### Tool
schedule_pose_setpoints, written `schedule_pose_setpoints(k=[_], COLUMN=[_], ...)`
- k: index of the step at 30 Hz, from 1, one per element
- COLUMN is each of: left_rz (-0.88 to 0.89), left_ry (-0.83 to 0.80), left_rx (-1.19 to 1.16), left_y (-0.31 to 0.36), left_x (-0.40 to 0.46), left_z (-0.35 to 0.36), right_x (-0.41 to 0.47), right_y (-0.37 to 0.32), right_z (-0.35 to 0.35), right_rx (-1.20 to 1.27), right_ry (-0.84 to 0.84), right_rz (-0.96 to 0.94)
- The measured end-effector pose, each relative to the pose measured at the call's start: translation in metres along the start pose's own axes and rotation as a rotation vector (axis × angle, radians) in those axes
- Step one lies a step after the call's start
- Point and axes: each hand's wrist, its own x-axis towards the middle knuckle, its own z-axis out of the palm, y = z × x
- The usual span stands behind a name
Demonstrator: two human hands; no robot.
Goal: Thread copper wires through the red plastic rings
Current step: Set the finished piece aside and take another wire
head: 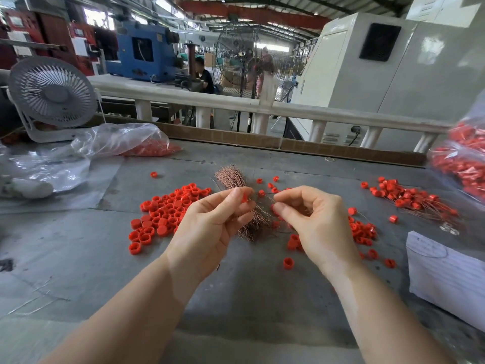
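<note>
Threading is under way: left hand pinches a red ring at table centre; right hand, at its three o'clock, pinches a copper wire (barely visible). Next, aim the tip through.

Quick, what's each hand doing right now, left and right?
Left hand: pinches a red ring at its fingertips.
Right hand: pinches a thin copper wire, aimed toward that ring.

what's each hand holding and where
Left hand pinches a red plastic ring by its sides; right hand pinches a thin copper wire near its end.
</note>
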Motion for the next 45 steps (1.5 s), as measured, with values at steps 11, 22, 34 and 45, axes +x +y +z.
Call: schedule_pose_setpoints(k=[11,22,34,45], left_rz=[0.087,0.167,0.074,0.034], left_ry=[0.211,0.120,-0.066,-0.034], left_rx=[0.051,0.368,0.093,-0.013], left_y=[-0.001,0.001,-0.002,-0.001], left_x=[0.003,-0.007,-0.005,-0.003], left_z=[-0.003,0.003,0.006,0.003], right_x=[0.005,0.003,-0.002,0.003], right_y=[0.007,0.005,-0.006,0.001], right_z=[-0.006,-0.004,0.001,-0.004], right_rx=[0.307,0.248,0.098,0.328], right_ry=[0.114,0.077,-0.084,0.048], right_rz=[0.172,0.149,0.073,0.211])
